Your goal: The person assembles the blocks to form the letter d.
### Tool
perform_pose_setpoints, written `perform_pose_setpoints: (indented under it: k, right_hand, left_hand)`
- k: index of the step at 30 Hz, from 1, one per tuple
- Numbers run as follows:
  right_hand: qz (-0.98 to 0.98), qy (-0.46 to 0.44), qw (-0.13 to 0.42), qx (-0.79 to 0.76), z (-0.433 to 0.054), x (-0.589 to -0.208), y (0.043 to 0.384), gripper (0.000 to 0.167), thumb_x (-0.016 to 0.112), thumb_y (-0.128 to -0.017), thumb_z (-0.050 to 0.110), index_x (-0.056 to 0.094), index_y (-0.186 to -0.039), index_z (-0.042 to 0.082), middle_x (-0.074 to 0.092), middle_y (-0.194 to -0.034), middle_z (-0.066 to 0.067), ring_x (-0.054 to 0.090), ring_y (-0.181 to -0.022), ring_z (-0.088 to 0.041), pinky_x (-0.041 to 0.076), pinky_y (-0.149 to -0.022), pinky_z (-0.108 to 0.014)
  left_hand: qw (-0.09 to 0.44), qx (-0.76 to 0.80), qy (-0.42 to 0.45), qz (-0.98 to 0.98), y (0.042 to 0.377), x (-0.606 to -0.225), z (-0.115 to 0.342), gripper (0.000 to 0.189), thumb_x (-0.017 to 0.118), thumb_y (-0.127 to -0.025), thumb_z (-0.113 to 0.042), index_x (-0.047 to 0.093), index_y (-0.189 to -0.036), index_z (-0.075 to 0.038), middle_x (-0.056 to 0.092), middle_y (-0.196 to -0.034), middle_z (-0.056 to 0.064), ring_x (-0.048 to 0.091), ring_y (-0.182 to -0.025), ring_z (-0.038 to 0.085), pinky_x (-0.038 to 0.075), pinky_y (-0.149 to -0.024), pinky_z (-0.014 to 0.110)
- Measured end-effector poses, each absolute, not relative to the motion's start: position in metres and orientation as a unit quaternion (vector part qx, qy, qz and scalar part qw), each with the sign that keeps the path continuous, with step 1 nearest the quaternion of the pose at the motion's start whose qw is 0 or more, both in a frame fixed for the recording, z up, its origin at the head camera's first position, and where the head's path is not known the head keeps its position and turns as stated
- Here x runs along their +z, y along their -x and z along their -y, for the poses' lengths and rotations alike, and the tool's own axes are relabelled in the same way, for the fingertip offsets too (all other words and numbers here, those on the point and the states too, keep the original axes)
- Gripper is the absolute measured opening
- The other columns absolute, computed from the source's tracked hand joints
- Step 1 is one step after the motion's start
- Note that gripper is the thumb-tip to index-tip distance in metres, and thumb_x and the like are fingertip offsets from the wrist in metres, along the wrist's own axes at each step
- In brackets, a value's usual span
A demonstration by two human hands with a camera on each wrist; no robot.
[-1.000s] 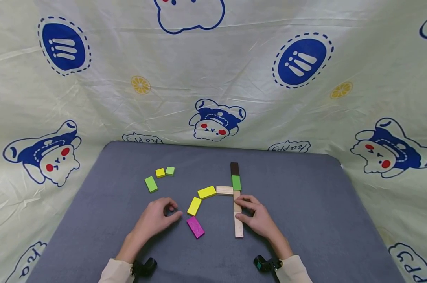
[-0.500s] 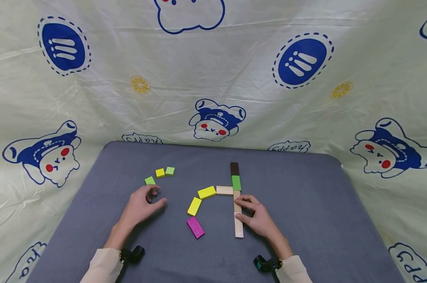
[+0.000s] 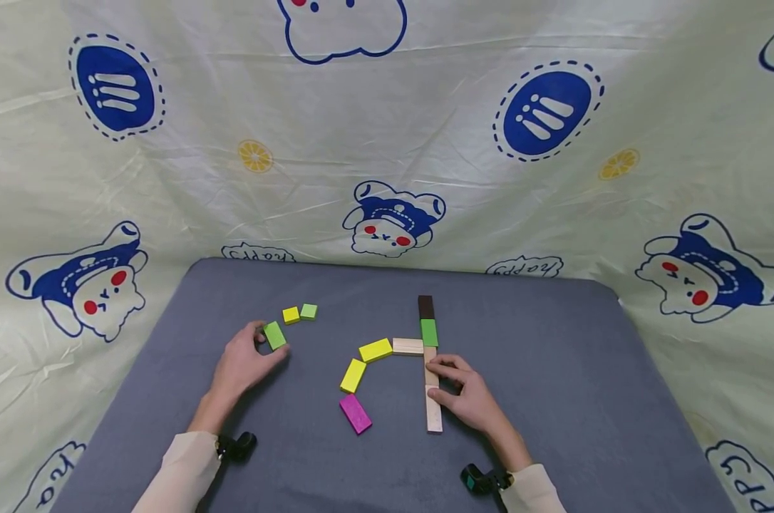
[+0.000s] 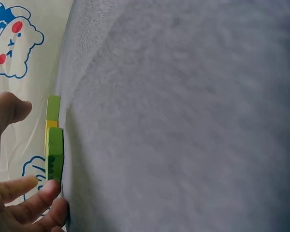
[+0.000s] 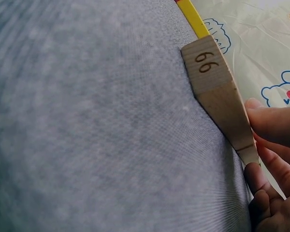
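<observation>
My left hand is at a light green block on the left of the table, thumb and fingers on opposite sides of it. In the left wrist view a fingertip meets the near end of that green block, while the thumb is raised apart from it. My right hand rests its thumb and fingertips on two plain wooden blocks laid end to end. The right wrist view shows "66" on the end of the nearer wooden block, with the thumb at its upper edge.
A dark brown block and a green block continue the wooden column. From it a pale block, two yellow blocks and a magenta block curve leftward. A small yellow block and small green block lie far left.
My left hand has moved left and away from the body, from beside the magenta block to the light green block. The right hand has stayed on the wooden blocks.
</observation>
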State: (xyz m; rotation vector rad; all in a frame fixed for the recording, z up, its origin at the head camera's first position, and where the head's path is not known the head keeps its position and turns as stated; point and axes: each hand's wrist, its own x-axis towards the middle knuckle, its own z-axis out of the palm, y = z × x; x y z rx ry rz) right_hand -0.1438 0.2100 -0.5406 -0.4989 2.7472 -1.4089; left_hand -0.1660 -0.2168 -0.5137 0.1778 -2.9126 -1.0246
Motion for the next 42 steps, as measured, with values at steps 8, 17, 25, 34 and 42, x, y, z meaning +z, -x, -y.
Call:
perform_pose_setpoints:
  k: [8,17,25,34,42]
  right_hand:
    - [-0.876,0.167,0.002,-0.452,-0.211,-0.542,0.144,0.042,0.082,-0.088,0.020,0.073,-0.127,0.008,0.064,-0.131,-0.007,0.058,-0.114,-0.023,0.044,-0.080,-0.028]
    - [-0.878,0.160,0.005,-0.451,-0.209,-0.542,0.143,0.041,0.082,-0.088,0.021,0.074,-0.127,0.008,0.064,-0.131,-0.006,0.059,-0.116,-0.025,0.046,-0.083,-0.029]
    - [-0.880,0.157,0.002,-0.448,-0.209,-0.541,0.142,0.042,0.082,-0.088,0.020,0.073,-0.127,0.008,0.064,-0.131,-0.006,0.059,-0.117,-0.026,0.046,-0.084,-0.030]
    - [-0.879,0.163,0.001,-0.448,-0.209,-0.540,0.143,0.042,0.082,-0.088,0.019,0.073,-0.127,0.007,0.064,-0.132,-0.007,0.060,-0.119,-0.027,0.048,-0.087,-0.030]
    - [-0.879,0.152,0.010,-0.452,-0.209,-0.541,0.143,0.043,0.083,-0.087,0.017,0.073,-0.128,0.008,0.064,-0.132,-0.005,0.060,-0.122,-0.027,0.049,-0.092,-0.033]
  left_hand:
    - [0.020,-0.340,-0.063,0.938,0.181,-0.517,0.214,0.077,0.074,-0.090,-0.044,0.046,-0.148,-0.002,0.062,-0.125,0.021,0.058,-0.111,0.035,0.047,-0.097,0.055]
    - [0.032,-0.333,-0.045,0.941,0.187,-0.520,0.219,0.065,0.076,-0.089,-0.024,0.050,-0.142,0.004,0.063,-0.115,0.021,0.059,-0.101,0.035,0.048,-0.089,0.052]
    - [0.040,-0.339,-0.029,0.939,0.187,-0.521,0.220,0.060,0.078,-0.089,-0.024,0.056,-0.136,0.005,0.064,-0.114,0.022,0.060,-0.103,0.036,0.047,-0.090,0.053]
    - [0.068,-0.342,0.013,0.937,0.188,-0.525,0.223,0.042,0.078,-0.089,-0.015,0.068,-0.125,0.004,0.065,-0.110,0.021,0.060,-0.095,0.031,0.046,-0.083,0.045]
    - [0.075,-0.341,0.047,0.936,0.181,-0.524,0.228,0.038,0.079,-0.088,-0.014,0.070,-0.120,0.003,0.066,-0.106,0.018,0.059,-0.090,0.028,0.045,-0.079,0.041]
